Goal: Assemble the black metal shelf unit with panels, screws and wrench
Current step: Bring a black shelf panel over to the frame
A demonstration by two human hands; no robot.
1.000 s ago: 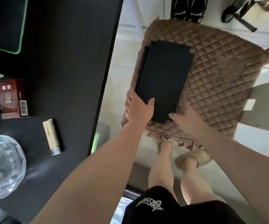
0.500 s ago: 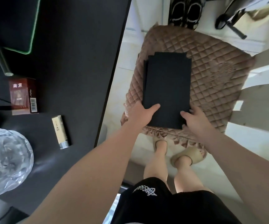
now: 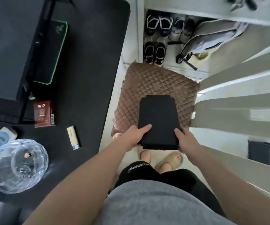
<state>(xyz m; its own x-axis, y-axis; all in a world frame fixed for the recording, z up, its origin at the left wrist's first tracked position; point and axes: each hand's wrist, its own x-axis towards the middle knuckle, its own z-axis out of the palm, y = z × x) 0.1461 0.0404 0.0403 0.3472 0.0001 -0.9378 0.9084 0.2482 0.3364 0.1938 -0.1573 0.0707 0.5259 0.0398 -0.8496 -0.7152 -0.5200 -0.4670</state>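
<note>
My left hand (image 3: 135, 135) and right hand (image 3: 185, 139) clamped on the black panels' (image 3: 158, 120) near corners, quilted cushion (image 3: 155, 82) beyond my thumbs

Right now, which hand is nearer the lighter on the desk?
Left. The left hand grips the black panels at their left edge, right of the lighter; the right hand grips their right edge, farther off.

Under the black panels (image 3: 158, 120), the fingers of the left hand (image 3: 135, 136) and right hand (image 3: 185, 140) are out of sight; only thumbs show on top. How many panels are stacked, I cannot tell. The monitor (image 3: 9, 46) runs off the top and left edges, and the lighter (image 3: 73, 138) has print too small to read.
</note>
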